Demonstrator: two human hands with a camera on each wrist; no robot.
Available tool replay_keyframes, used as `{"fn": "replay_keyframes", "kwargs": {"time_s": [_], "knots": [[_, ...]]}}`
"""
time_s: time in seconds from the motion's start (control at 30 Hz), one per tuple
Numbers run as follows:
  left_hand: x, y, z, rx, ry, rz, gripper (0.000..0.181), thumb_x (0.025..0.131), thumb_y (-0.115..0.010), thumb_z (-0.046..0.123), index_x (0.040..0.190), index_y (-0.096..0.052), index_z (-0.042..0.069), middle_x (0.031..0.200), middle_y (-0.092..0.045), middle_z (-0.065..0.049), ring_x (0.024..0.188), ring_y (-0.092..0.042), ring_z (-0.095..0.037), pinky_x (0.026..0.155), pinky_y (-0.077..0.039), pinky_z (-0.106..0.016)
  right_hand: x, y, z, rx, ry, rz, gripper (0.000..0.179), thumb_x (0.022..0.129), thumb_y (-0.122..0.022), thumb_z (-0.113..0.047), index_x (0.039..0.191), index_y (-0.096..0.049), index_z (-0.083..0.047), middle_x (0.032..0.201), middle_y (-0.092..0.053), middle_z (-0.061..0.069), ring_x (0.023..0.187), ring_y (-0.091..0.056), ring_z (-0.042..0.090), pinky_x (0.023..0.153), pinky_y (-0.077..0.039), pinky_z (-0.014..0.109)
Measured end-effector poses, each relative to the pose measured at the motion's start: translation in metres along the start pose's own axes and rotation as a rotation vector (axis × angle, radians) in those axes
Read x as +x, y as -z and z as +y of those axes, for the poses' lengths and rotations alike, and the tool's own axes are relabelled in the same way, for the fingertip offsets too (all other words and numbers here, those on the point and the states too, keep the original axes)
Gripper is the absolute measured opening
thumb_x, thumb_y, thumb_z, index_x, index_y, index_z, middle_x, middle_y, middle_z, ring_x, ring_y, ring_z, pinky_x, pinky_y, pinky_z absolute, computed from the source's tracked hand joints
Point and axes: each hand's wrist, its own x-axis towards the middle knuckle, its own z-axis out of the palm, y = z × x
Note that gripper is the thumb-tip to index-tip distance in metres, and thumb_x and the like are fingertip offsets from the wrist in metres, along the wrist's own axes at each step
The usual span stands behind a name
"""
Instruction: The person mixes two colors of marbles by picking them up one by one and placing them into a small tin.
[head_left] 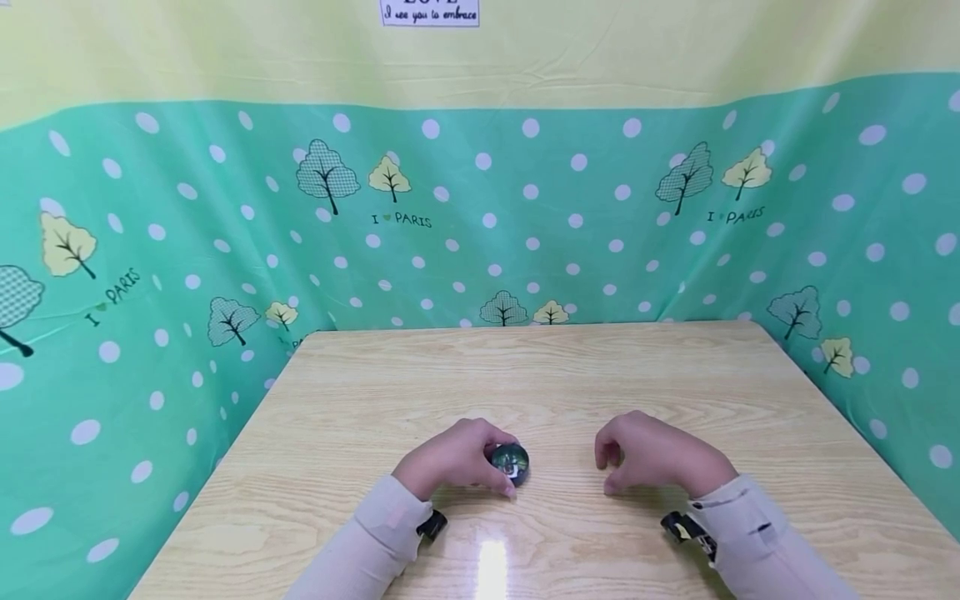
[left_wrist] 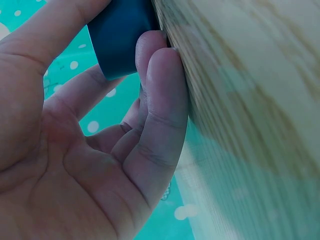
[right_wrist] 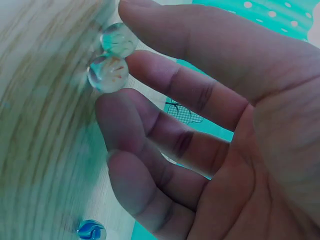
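My left hand (head_left: 461, 458) grips a small dark blue cylinder (left_wrist: 122, 40) between thumb and fingers. From above, its round end (head_left: 510, 463) looks dark and glossy with bright reflections. It stands close over the tabletop in the left wrist view. My right hand (head_left: 652, 454) is a little to the right, fingers curled and low over the wood. In the right wrist view its thumb and fingertips close round two clear marbles (right_wrist: 108, 74), one with orange streaks. A blue swirled marble (right_wrist: 91, 230) lies apart near the little-finger side. The head view hides these marbles behind the hand.
The light wooden table (head_left: 525, 367) extends under both hands, with a bright light reflection near its front. A green dotted cloth (head_left: 525, 250) with printed trees hangs at the back and both sides. Dark straps (head_left: 432, 525) sit at the wrists.
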Motion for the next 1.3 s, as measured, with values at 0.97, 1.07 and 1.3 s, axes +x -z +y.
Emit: {"fn": "replay_keyframes", "kwargs": {"time_s": [0.97,1.07,1.3], "knots": [[-0.0012,0.0016,0.0019,0.010,0.000,-0.001,0.061,0.070,-0.097,0.032,0.127,-0.075,0.024,0.110,-0.075,0.009,0.096,-0.066,-0.009,0.088,-0.053,-0.030,0.0013,0.0011,-0.0042,-0.007,-0.042,0.062,0.024,0.081,-0.082,-0.005,0.072,-0.068,-0.022,0.073,-0.061,-0.010,0.069,-0.055,0.011,0.063,-0.047,0.027],[-0.0010,0.0012,0.0015,0.008,0.005,-0.002,0.061,0.070,-0.097,0.032,0.127,-0.075,0.024,0.110,-0.075,0.009,0.096,-0.066,-0.008,0.088,-0.053,-0.031,0.0019,0.0011,-0.0039,0.003,-0.061,0.065,0.023,0.080,-0.083,-0.005,0.073,-0.069,-0.021,0.074,-0.061,-0.010,0.071,-0.055,0.012,0.064,-0.047,0.028],[-0.0008,0.0011,0.0009,0.009,0.003,0.000,0.062,0.070,-0.097,0.032,0.127,-0.075,0.024,0.111,-0.075,0.008,0.096,-0.066,-0.008,0.088,-0.053,-0.031,0.0059,0.0016,-0.0046,-0.038,-0.019,0.118,0.022,0.081,-0.080,0.000,0.080,-0.070,-0.020,0.077,-0.059,-0.009,0.073,-0.053,0.011,0.065,-0.047,0.026]]}}
